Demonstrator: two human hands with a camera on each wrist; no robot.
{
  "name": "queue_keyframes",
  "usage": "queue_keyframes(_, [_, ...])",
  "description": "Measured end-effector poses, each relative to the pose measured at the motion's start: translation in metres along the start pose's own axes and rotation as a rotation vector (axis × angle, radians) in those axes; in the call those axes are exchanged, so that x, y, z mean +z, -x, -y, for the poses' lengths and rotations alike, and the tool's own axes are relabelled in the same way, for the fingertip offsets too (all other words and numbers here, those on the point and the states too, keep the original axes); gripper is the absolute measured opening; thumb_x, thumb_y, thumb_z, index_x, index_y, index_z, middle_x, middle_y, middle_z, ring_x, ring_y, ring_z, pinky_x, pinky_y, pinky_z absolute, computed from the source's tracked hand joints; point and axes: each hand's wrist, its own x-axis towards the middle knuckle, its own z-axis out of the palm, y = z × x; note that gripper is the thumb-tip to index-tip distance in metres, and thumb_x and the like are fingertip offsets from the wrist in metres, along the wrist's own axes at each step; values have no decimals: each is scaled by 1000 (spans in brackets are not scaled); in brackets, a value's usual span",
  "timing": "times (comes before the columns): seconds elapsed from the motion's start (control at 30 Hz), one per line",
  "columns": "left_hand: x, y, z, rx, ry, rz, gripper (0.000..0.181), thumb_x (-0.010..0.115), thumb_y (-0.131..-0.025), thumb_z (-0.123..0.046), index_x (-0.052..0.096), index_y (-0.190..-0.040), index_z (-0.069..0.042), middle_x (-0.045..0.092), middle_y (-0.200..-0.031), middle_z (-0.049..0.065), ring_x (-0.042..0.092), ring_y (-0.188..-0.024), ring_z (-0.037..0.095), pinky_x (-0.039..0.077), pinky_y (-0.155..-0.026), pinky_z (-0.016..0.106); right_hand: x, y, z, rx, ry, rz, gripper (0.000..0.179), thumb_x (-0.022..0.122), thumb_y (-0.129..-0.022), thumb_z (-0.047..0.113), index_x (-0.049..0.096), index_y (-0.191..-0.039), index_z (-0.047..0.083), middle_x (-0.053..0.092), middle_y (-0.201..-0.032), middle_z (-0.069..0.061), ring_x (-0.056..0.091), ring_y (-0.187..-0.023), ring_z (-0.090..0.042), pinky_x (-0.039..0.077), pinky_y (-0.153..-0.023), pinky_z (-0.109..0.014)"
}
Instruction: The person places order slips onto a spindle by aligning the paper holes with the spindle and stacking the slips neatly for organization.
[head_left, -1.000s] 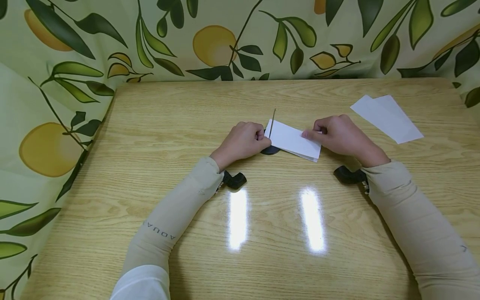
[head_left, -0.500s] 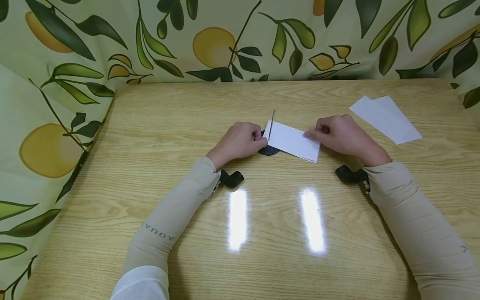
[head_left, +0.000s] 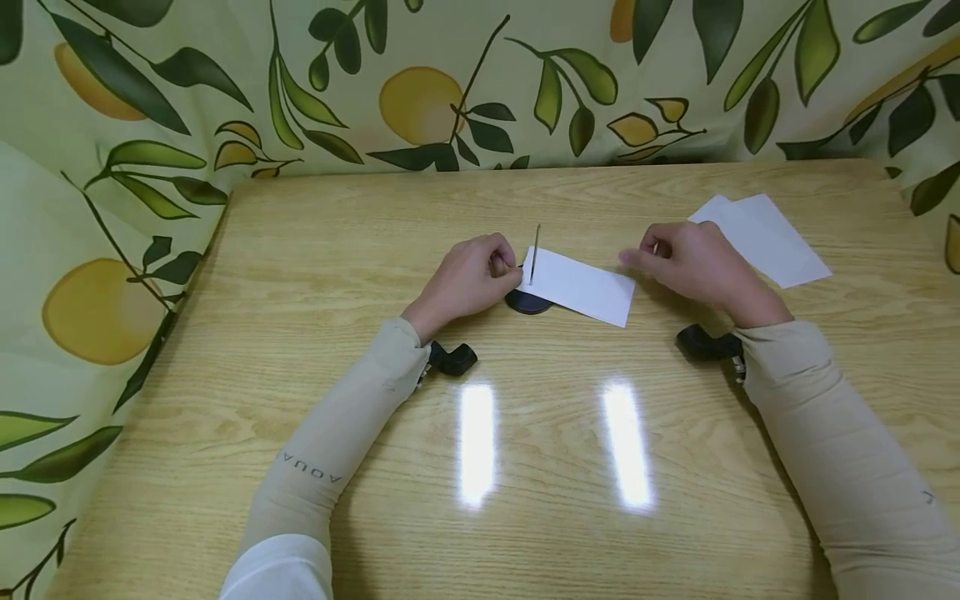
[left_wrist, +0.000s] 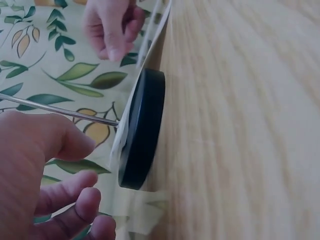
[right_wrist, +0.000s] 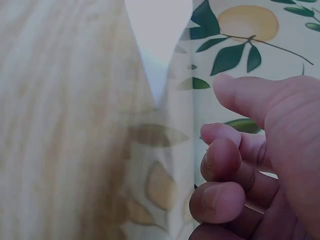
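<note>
A bill spike stands on the table, with a round black base (head_left: 529,303) and a thin upright metal rod (head_left: 536,250). White paper slips (head_left: 585,287) are pierced by the rod near their left end and lie low over the base, reaching right. My left hand (head_left: 468,275) is just left of the spike; the left wrist view shows its thumb and loosely bent fingers apart, holding nothing. Off the slips' right end hovers my right hand (head_left: 693,262), its fingers relaxed and without paper. The right wrist view shows the slip's bright corner (right_wrist: 157,40) away from the fingertips.
Two more overlapping white slips (head_left: 772,237) lie at the back right, partly behind my right hand. The wooden table (head_left: 360,225) meets a fruit-patterned cloth (head_left: 420,104) at the back and left. Black wrist devices (head_left: 453,359) hang beneath both sleeves.
Both hands have let go of the paper. The right hand has drawn off its right end, and the left has eased away leftward. The slips stay on the spike, lying more closely together.
</note>
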Motion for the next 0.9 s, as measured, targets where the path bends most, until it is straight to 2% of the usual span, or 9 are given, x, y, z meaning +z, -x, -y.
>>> queue_keyframes(0.17, [1,2,3,-6,61,10,34,66,-87,-28,56,-115,-11,58,-106,3,55,-92,16,47,-85,30,-11,2,-5,10,-8,-29,48,54,-93,56,65,-83,10,52,-61,-4,43,-57,-18,33,-53,-30])
queue_keyframes(0.3, [3,4,2,5,92,50,53,70,-86,-33,50,-130,-10,54,-120,4,53,-106,17,46,-98,33,-20,3,-9,39,-28,-68,48,54,-93,55,67,-84,10,53,-63,-5,44,-61,-19,33,-54,-31])
queue_keyframes(0.4, [4,6,0,15,93,77,68,73,-83,-37,44,-138,-10,51,-128,5,52,-113,17,45,-103,34,-27,6,-12,63,-41,-100,48,54,-93,55,68,-86,9,54,-64,-6,44,-61,-19,33,-55,-31])
queue_keyframes(0.53, [7,9,-2,33,70,96,83,78,-78,-42,39,-144,-11,49,-133,5,50,-120,18,43,-106,34,-35,8,-18,92,-62,-129,50,54,-93,55,69,-90,7,55,-63,-6,44,-56,-17,33,-53,-32])
queue_keyframes(0.67, [10,11,-2,39,51,117,93,81,-75,-44,34,-148,-12,49,-136,6,49,-125,19,42,-109,35,-41,9,-24,142,-95,-124,53,53,-92,58,69,-93,7,54,-64,-4,43,-56,-18,33,-51,-32])
queue_keyframes(0.9, [12,12,-1,44,51,138,97,83,-73,-39,32,-150,-12,49,-139,6,47,-129,19,41,-110,33,-52,13,-35,184,-111,-149,54,53,-91,59,68,-96,7,56,-65,1,46,-60,-15,35,-54,-32])
